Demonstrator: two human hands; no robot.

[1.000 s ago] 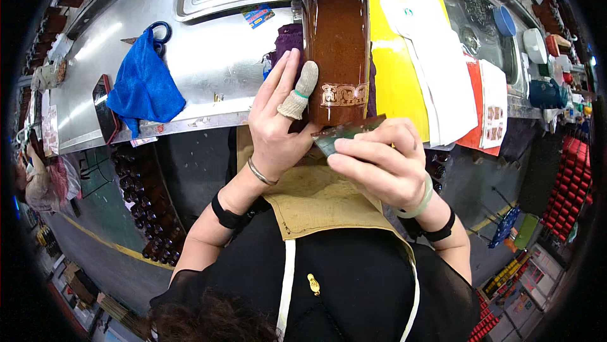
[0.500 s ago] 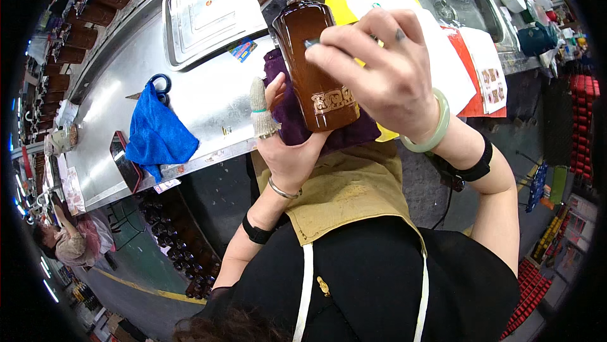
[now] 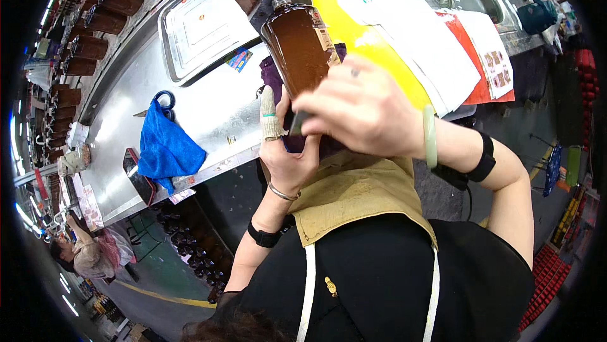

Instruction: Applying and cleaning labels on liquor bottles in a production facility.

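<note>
Two hands (image 3: 329, 127), one brown bottle (image 3: 297, 48), one blue cloth (image 3: 165, 149)

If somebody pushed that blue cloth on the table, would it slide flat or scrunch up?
Probably scrunch. The blue cloth lies in soft folds on the steel table, so it looks floppy, not stiff. It seems thin and likely light for its size. The smooth metal might let it slide a bit before bunching. It partly covers blue-handled scissors, which could snag it.
</note>
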